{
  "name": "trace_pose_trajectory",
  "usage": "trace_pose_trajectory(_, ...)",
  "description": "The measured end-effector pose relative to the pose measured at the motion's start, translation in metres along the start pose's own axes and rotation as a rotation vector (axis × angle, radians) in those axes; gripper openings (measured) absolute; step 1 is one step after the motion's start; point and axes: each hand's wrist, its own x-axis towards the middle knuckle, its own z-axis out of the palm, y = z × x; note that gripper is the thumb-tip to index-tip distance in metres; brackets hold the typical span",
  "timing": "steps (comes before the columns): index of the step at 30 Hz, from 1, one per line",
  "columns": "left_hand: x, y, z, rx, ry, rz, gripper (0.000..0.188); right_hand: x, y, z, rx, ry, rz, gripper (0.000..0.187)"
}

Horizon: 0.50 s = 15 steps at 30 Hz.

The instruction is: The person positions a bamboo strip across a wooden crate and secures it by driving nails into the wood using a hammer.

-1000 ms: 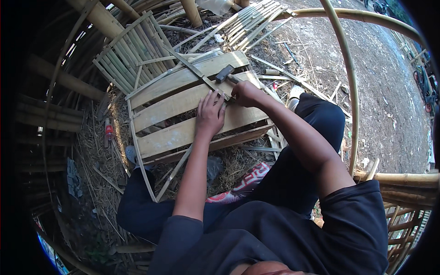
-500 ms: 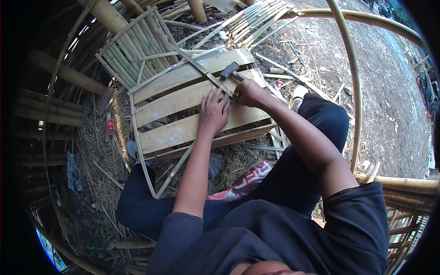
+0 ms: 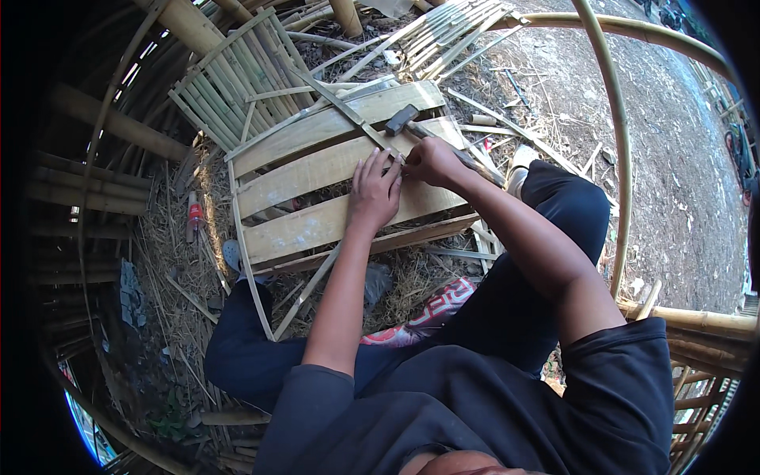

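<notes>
A slatted wooden crate (image 3: 297, 190) with pale, wide boards lies in front of me. Across its boards a long thin bamboo strip (image 3: 348, 113) slants, its near end beneath my fingers. My left hand (image 3: 374, 190) rests on the crate, fingers stretched out and touching the strip's end. Beside it, my right hand (image 3: 435, 164) is closed, fingertips pinched together at that end; whatever is between them is too small to make out. A hammer (image 3: 401, 119) with a dark metal head rests on the slats, its handle passing beneath my right hand and showing again beyond the wrist.
Bamboo slat panels (image 3: 237, 83) stand behind the crate at the left, with another bundle of strips (image 3: 451, 36) farther back. A curved bamboo pole (image 3: 617, 158) rises at the right. A red-labelled bottle (image 3: 195, 212) and straw litter the ground. My legs flank the crate.
My right hand has gone from a fist around the hammer's handle to a fingertip pinch at the strip's end. More of the handle now shows past the wrist. My left hand stays on the strip.
</notes>
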Motion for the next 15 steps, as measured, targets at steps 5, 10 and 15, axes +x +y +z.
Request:
trace_pose_trajectory(5, 0.001, 0.001, -0.001, -0.003, -0.037, -0.002, 0.044, 0.001, 0.004, -0.001, 0.017, 0.006, -0.025, 0.023)
trace_pose_trajectory(10, 0.002, -0.004, 0.006, 0.025, -0.098, 0.004, 0.053, 0.002, 0.006, 0.000, 0.040, 0.013, -0.061, 0.021)
trace_pose_trajectory(15, 0.002, -0.002, 0.006, 0.003, -0.091, -0.011, 0.052, 0.001, 0.010, -0.001, 0.046, 0.007, -0.063, 0.021)
